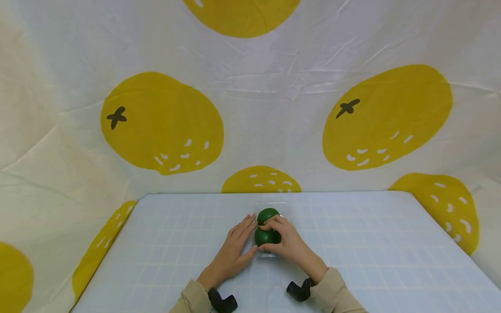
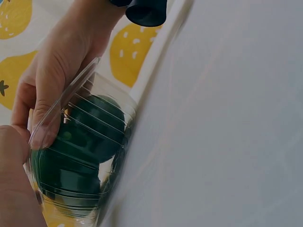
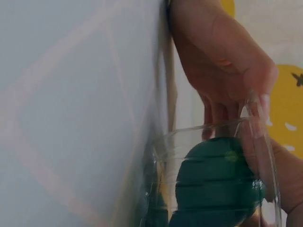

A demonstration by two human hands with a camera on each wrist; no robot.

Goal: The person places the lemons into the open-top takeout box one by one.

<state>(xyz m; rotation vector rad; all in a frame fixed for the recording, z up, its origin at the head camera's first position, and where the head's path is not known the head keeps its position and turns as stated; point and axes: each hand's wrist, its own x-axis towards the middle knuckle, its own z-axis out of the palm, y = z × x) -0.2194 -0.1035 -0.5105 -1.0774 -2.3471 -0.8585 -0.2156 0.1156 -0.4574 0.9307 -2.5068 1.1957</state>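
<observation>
Two round, smooth dark-green fruits sit one behind the other in a clear ribbed plastic container (image 2: 116,92) on the table. My right hand (image 1: 287,241) reaches in from the right and grips the nearer fruit (image 1: 266,237), thumb at its near side and fingers curled over the top. The farther fruit (image 1: 268,213) lies just beyond, partly covered by those fingers. Along the container's left side rests my left hand (image 1: 235,250), its fingers fairly straight and its thumb spread toward the near corner. In the right wrist view, that left thumb (image 3: 260,78) is right at the rim.
A pale blue checked cloth (image 1: 176,256) covers the table around the container. Behind and beside it hangs a white curtain (image 1: 274,121) printed with large yellow fruits. Each wrist carries a black camera mount (image 1: 299,290), and the sleeves are beige.
</observation>
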